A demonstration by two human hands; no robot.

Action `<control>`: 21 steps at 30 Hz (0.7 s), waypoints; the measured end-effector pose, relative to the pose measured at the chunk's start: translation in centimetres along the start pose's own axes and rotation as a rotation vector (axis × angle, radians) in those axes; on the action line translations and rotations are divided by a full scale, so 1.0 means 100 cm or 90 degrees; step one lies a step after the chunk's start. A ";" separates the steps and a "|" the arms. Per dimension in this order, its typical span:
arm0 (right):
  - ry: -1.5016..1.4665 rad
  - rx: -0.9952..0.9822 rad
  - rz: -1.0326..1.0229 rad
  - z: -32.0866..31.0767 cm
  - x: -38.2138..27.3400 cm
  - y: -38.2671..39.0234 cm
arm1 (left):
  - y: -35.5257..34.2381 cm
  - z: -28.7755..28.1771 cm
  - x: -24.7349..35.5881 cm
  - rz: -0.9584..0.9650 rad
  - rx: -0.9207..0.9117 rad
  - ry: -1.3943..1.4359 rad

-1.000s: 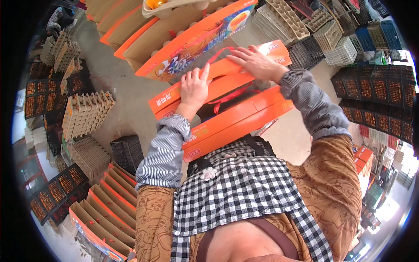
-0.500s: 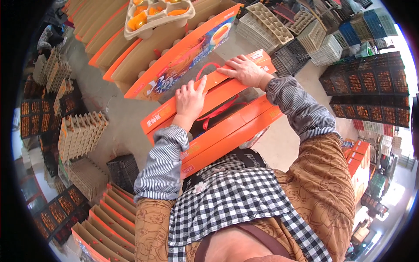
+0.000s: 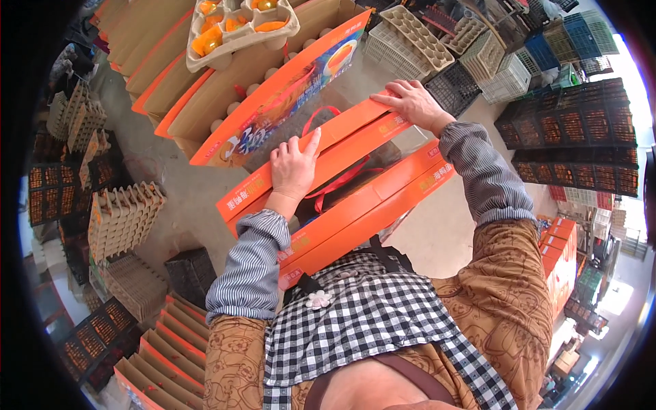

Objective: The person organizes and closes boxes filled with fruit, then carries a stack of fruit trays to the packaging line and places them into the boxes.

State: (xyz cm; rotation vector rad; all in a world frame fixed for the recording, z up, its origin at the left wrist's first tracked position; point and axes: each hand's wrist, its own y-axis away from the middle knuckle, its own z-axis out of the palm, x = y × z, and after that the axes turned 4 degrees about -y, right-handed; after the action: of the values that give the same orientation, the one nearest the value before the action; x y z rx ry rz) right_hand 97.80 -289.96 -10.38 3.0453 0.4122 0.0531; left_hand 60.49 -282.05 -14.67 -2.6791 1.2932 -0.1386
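Grey concrete floor opens at 9 o'clock of the view's centre, in a room crowded with crates and egg trays. Pulp trays stand farther out at 9 o'clock, dark crates with orange contents between 2 and 3, pale baskets at 1. Open cardboard boxes with orange edges line up at 11, an egg tray holding orange pieces set over them; a second row sits between 7 and 8.

At the centre, slanting from 8 towards 2 o'clock, lies the far orange box; the near orange box is just beside it at 6, against the checked apron. The left hand rests on the far box's upper edge, fingers slightly parted, one digit straight. The right hand lies at its 2 o'clock end, fingers bent over the edge and close together.

Both palms are hidden, so I cannot tell whether either hand pinches the card. The gap between the boxes is dark, their undersides are out of sight, and the rim blurs.
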 end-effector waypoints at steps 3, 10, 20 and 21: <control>-0.072 0.019 0.037 0.013 0.001 0.012 | -0.001 -0.008 0.000 0.005 -0.106 0.038; -0.069 0.058 0.156 0.030 -0.016 0.016 | -0.004 -0.020 -0.001 0.033 -0.156 0.104; -0.017 0.141 0.354 0.063 -0.066 -0.029 | 0.088 -0.030 -0.102 -0.014 -0.092 0.076; -0.016 0.143 0.350 0.063 -0.067 -0.030 | 0.108 -0.027 -0.108 -0.012 -0.131 0.087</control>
State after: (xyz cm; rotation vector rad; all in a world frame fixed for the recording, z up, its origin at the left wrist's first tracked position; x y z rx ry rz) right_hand 90.82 -289.22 -17.07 3.2695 -0.4585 -0.0054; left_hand 45.04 -280.49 -14.18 -2.9008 1.3913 -0.2050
